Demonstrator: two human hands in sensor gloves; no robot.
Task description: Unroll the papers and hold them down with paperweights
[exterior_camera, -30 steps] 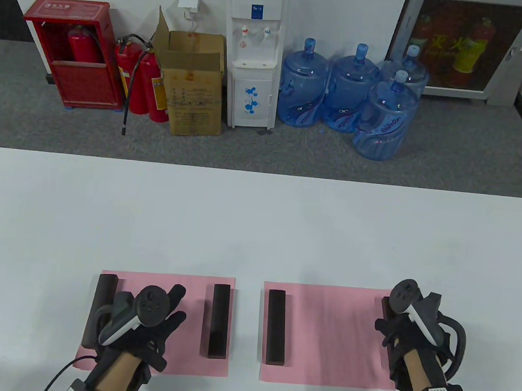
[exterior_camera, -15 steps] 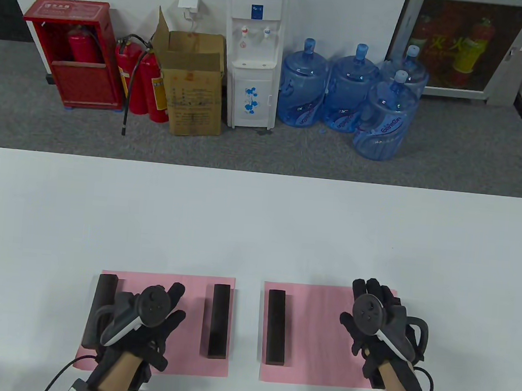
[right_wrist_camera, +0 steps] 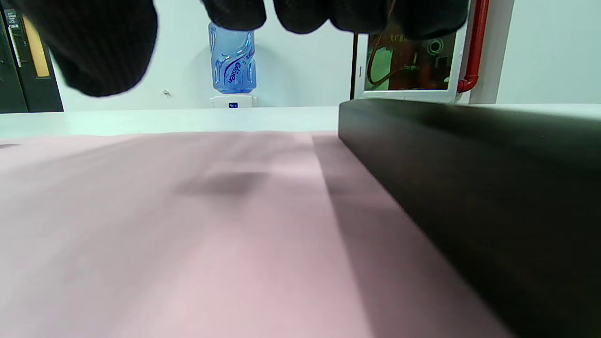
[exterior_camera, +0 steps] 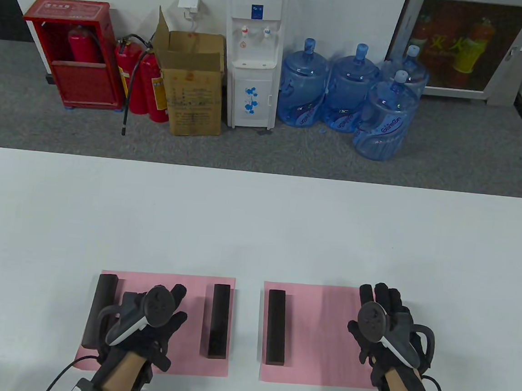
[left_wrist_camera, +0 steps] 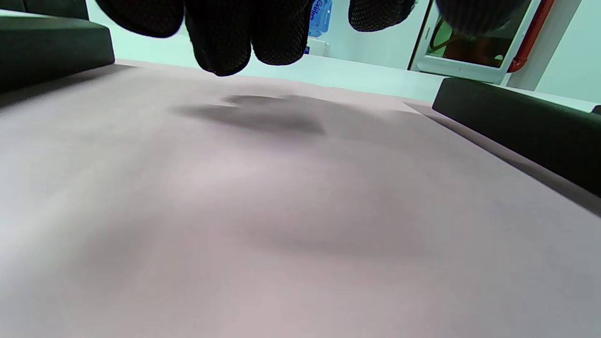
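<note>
From the table view I see two pink sheets (exterior_camera: pixel 185 330) (exterior_camera: pixel 317 337) flat side by side near the front edge, dark weights (exterior_camera: pixel 219 322) (exterior_camera: pixel 276 327) on their inner ends and another (exterior_camera: pixel 99 311) at far left, with my left hand (exterior_camera: pixel 153 327) and right hand (exterior_camera: pixel 384 329) over them, fingers straight. On the left wrist view my fingertips (left_wrist_camera: pixel 220 37) hang loosely together above the paper between two weights. On the right wrist view they hang above the sheet beside a weight (right_wrist_camera: pixel 469 188), gripping nothing

Both hands are in black mesh-knit sensor gloves. The left hand (exterior_camera: pixel 151 332) has a dark round-faced tracker with a white handle strapped on, plus a black cable trailing off the wrist. The right hand (exterior_camera: pixel 383 334) has the same tracker, and a black box with a white label on the forearm.
</note>
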